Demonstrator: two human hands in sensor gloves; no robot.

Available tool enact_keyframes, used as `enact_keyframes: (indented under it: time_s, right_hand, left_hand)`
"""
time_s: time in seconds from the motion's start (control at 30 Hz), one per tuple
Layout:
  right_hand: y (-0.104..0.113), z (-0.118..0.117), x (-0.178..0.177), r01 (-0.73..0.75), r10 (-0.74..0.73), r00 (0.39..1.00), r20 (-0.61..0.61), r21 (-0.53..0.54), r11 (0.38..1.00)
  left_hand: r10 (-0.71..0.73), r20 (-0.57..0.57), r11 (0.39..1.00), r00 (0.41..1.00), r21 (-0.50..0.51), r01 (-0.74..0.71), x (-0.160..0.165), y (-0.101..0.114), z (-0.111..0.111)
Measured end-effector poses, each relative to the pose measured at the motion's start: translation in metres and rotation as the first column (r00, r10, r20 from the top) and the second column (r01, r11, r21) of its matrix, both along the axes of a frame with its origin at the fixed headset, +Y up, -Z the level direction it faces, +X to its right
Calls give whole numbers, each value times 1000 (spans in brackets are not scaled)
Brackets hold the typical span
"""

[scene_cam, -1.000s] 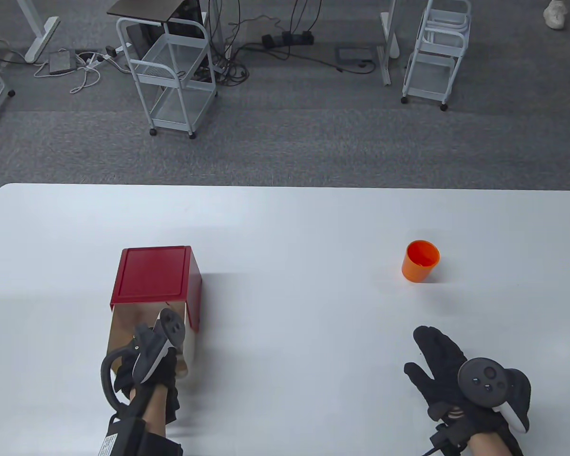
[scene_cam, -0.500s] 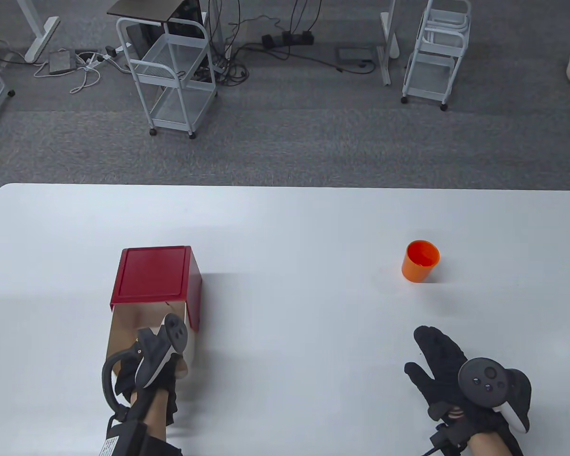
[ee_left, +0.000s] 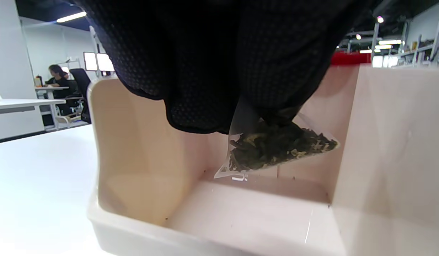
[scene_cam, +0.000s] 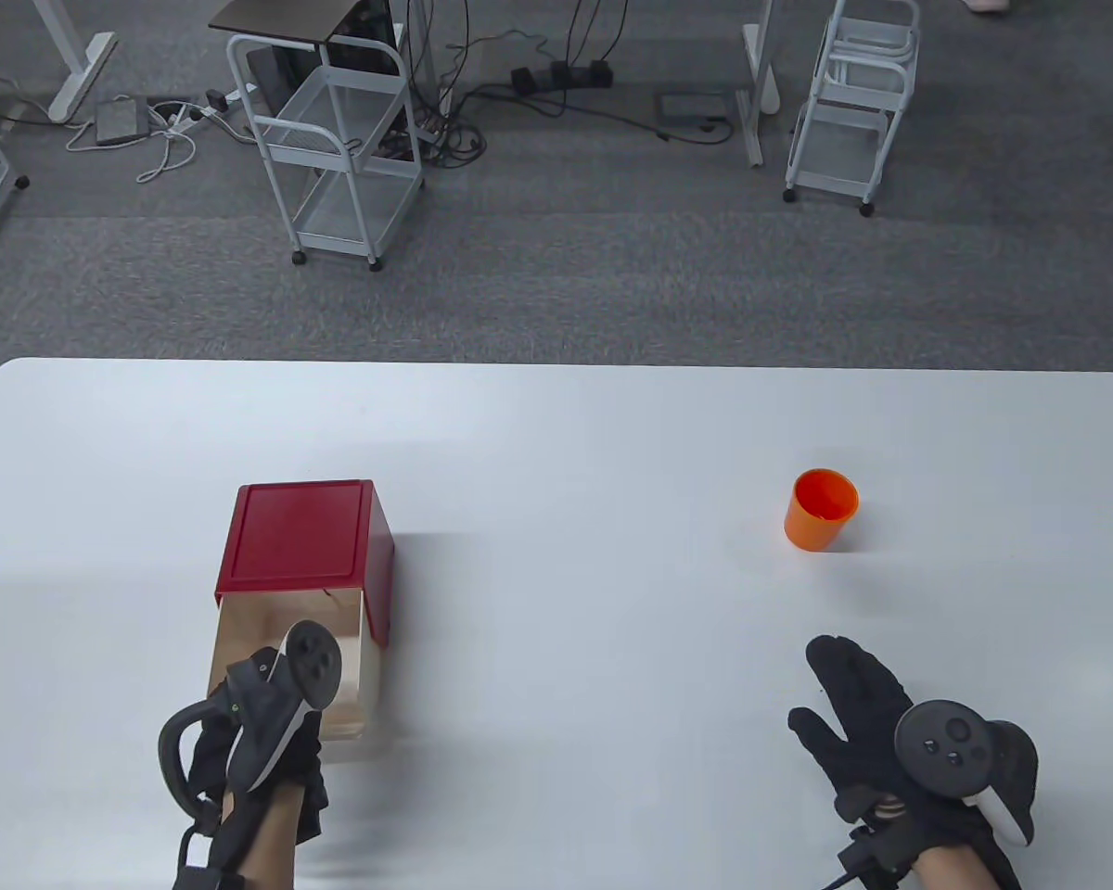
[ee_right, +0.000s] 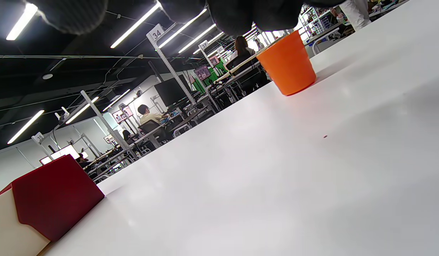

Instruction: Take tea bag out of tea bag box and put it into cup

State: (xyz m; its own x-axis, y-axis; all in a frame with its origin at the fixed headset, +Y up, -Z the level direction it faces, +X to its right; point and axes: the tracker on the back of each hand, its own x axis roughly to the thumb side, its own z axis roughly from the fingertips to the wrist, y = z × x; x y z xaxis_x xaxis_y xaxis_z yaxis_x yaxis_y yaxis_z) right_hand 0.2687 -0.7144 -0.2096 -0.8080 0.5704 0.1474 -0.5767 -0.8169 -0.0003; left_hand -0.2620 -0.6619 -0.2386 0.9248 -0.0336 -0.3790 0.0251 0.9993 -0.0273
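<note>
The tea bag box (scene_cam: 302,547) has a red lid and a cream open drawer (scene_cam: 348,686) facing me; its cream drawer wall shows in the left wrist view (ee_left: 127,149) and its red lid in the right wrist view (ee_right: 52,195). My left hand (scene_cam: 260,732) is at the drawer's near end and pinches a clear pyramid tea bag (ee_left: 276,147) of dark leaves just above the drawer floor. The orange cup (scene_cam: 821,510) stands upright at the right, also in the right wrist view (ee_right: 287,64). My right hand (scene_cam: 867,718) rests flat on the table with fingers spread, well short of the cup.
The white table (scene_cam: 575,445) spans the view. Beyond its far edge stand two white wire carts (scene_cam: 343,148) (scene_cam: 849,111) and floor cables.
My left hand has drawn back toward me and to the left, out of the drawer, with the tea bag pinched in its fingers. The right hand has not moved.
</note>
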Motion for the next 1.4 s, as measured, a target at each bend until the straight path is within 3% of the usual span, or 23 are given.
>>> enact_keyframes:
  time_s: [0.3,0.57,1.0,1.4]
  right_hand:
    - [0,0,-1,-1,1,1000,-6,3,1000]
    - [0,0,-1,3,-3,1000,-3,1,1000]
    - [0,0,-1,1,-1,1000,-3,-5,1000]
    - [0,0,-2,-5,5,1000,-4,-14,1000]
  left_hand:
    - [84,-2,982,996,169,-83,5,36,11]
    - [86,137,975,987,192,-111,58,46,3]
    - [193,367,970,910,67,-233,158,34,-15]
    - [194,473,980,859,-122,-154,229,-18,-21]
